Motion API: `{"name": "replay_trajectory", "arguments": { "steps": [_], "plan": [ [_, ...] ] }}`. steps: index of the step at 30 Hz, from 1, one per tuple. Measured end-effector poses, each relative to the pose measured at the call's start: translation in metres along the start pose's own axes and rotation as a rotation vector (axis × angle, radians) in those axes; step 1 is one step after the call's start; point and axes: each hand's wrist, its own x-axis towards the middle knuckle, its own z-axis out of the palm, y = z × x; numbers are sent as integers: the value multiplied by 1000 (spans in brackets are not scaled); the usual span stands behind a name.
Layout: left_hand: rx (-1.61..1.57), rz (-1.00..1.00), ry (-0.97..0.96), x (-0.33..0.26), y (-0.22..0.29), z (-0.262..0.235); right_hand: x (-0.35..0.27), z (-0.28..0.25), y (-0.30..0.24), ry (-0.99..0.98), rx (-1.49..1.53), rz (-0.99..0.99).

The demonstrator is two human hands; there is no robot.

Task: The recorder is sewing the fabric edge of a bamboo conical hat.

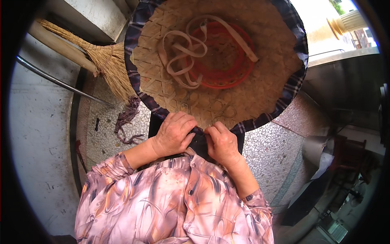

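Note:
A large round woven straw hat (pixel 158 69) lies upside down over my lap, its hollow side up. Dark plaid cloth (pixel 254 122) wraps its rim. On the near edge, my left hand (pixel 174 130) is closed on the cloth. Just to its right, my right hand (pixel 222 142) pinches the same edge, thumb against fingers; whether a needle or thread is between them is too small to tell. Inside the hat sit a red plastic ring (pixel 243 69) and a loosely looped pale strap (pixel 195 49).
A straw broom (pixel 111 67) leans at the left beside a thin metal rod (pixel 61 80). A purple mop head (pixel 126 118) lies on the speckled floor (pixel 268 158). At the right stand a metal bucket (pixel 315 148) and a dark red wooden stool (pixel 347 152).

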Motion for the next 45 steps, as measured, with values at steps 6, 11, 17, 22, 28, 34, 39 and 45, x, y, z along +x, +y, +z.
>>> {"name": "replay_trajectory", "arguments": {
  "steps": [6, 11, 17, 22, 28, 34, 39, 45],
  "plan": [
    [29, 15, -21, 0, 2, -2, -4, 1, 5, 36, 37, -20],
    [45, 7, -15, 1, 5, -8, -7, 0, 5, 41, 40, -33],
    [1, 43, -23, -4, -2, -9, -6, 0, 4, 54, 44, -27],
    [16, 57, -17, -2, -1, -7, -7, 0, 5, 66, 42, -27],
    [-26, 106, -110, 10, -9, -18, -8, 0, 5, 65, 39, -39],
    [-30, 168, -328, 34, -14, -24, -8, 0, 6, 72, 31, -34],
    [-161, 254, -361, 39, -25, -28, -7, -3, 4, 81, 49, -28],
    [-313, 316, -412, 44, -31, -26, -6, -4, 4, 72, 27, -21]
  ]
}}
